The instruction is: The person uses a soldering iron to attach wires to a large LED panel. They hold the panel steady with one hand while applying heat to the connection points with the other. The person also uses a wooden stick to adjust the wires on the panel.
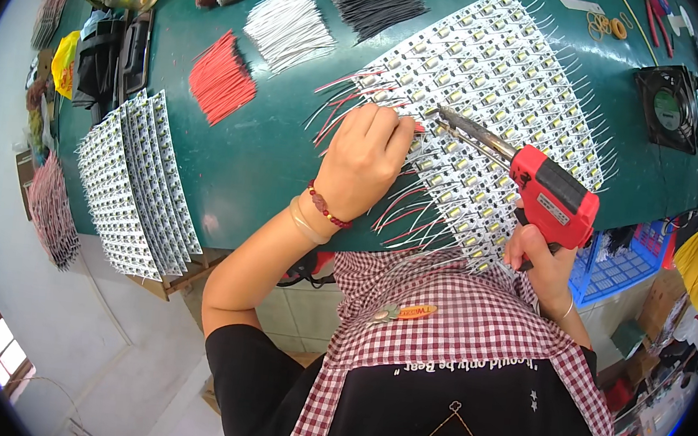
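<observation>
Fingers, 1 held soldering gun, 1 fan

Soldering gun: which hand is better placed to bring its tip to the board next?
The right hand, probably: it already grips the soldering gun, whose tip points over the board. The left hand is beside the tip, without the gun; whether it pinches anything is hidden.

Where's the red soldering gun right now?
In the head view, the red soldering gun is right of centre, in the person's right hand, its tip over the white circuit-board panel, just right of the left hand.
</observation>
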Demonstrator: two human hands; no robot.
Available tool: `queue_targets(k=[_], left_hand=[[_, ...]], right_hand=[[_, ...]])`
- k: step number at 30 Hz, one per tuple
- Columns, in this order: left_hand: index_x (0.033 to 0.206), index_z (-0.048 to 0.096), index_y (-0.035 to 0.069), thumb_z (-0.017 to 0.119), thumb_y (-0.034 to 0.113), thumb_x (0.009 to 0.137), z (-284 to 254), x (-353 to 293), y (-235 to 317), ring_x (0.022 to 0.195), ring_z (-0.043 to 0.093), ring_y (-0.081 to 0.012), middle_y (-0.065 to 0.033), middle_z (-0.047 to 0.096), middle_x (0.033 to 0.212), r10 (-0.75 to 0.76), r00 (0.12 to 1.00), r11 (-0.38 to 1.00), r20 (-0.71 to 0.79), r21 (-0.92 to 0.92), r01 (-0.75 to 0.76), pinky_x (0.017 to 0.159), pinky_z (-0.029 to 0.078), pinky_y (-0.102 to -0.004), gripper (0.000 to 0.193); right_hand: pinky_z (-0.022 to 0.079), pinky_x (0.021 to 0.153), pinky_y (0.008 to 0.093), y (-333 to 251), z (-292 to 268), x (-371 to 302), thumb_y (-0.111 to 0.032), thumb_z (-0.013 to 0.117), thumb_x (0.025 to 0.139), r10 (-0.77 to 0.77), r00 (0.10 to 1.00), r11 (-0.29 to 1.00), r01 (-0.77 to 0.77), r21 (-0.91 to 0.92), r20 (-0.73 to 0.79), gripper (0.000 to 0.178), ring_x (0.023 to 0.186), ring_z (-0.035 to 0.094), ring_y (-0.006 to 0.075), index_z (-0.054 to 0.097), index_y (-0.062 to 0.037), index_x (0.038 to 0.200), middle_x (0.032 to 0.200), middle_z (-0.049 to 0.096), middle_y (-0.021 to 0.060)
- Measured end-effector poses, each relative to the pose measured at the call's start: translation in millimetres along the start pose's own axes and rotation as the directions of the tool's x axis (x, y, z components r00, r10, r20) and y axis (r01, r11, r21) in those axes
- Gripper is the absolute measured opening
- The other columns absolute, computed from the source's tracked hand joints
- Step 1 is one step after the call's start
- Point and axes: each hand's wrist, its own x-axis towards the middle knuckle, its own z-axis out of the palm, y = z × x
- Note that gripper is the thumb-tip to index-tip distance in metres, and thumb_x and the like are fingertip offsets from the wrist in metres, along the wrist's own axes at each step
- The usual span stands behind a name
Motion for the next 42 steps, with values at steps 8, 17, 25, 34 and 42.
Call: queue_targets(k=[8,17,25,34,42], left_hand=[[0.088,0.061,-0.002,0.061,0.006,0.078,-2.0,1.1,-0.7,0.076,0.050,-0.0219,-0.0081,0.047,0.080,0.039,0.996,0.999,0.076,0.035,-0.041,0.069,0.044,-0.0325,0.013],[0.084,0.060,-0.001,0.061,0.005,0.078,-0.4,3.3,-1.8,0.076,0.049,-0.0215,-0.0076,0.047,0.079,0.067,0.995,0.997,0.075,0.032,-0.069,0.069,0.043,-0.0323,0.009],[0.091,0.061,0.000,0.061,0.004,0.074,-1.5,4.4,0.3,0.075,0.050,-0.0213,-0.0070,0.045,0.078,0.044,0.995,0.997,0.090,0.052,-0.049,0.067,0.043,-0.0325,0.017],[0.088,0.060,0.000,0.063,0.005,0.076,2.1,4.0,0.4,0.073,0.049,-0.0210,-0.0071,0.044,0.077,0.051,0.996,0.996,0.077,0.069,-0.057,0.066,0.042,-0.0329,0.014],[0.076,0.058,-0.001,0.061,0.004,0.079,2.6,4.3,-1.2,0.073,0.047,-0.0200,-0.0071,0.044,0.076,0.079,0.994,0.991,0.073,0.101,-0.086,0.065,0.041,-0.0313,0.007]], right_hand=[[0.046,0.051,0.0276,4.8,-1.9,-1.0,-0.008,0.054,0.094,0.001,1.000,0.986,0.003,-0.168,0.026,0.020,0.051,0.052,0.0120,0.051,0.0052,0.108,0.062,0.054,0.0048],[0.046,0.053,0.0285,6.8,0.7,-3.1,-0.006,0.053,0.093,0.007,1.000,0.963,-0.003,-0.268,0.015,0.024,0.051,0.052,0.0122,0.052,0.0058,0.114,0.061,0.053,0.0044],[0.045,0.053,0.0280,6.5,0.8,-5.3,-0.004,0.053,0.093,0.010,1.000,0.970,-0.010,-0.242,-0.001,0.028,0.053,0.052,0.0120,0.051,0.0058,0.119,0.063,0.054,0.0046],[0.044,0.053,0.0270,1.6,5.3,-3.4,-0.007,0.055,0.093,0.015,1.000,0.946,-0.016,-0.324,-0.004,0.010,0.054,0.053,0.0117,0.057,0.0007,0.087,0.062,0.055,0.0044],[0.046,0.054,0.0284,1.5,4.6,-2.7,-0.006,0.055,0.094,0.041,0.999,0.935,-0.034,-0.352,0.011,0.013,0.054,0.054,0.0130,0.057,0.0013,0.083,0.061,0.054,0.0043]])
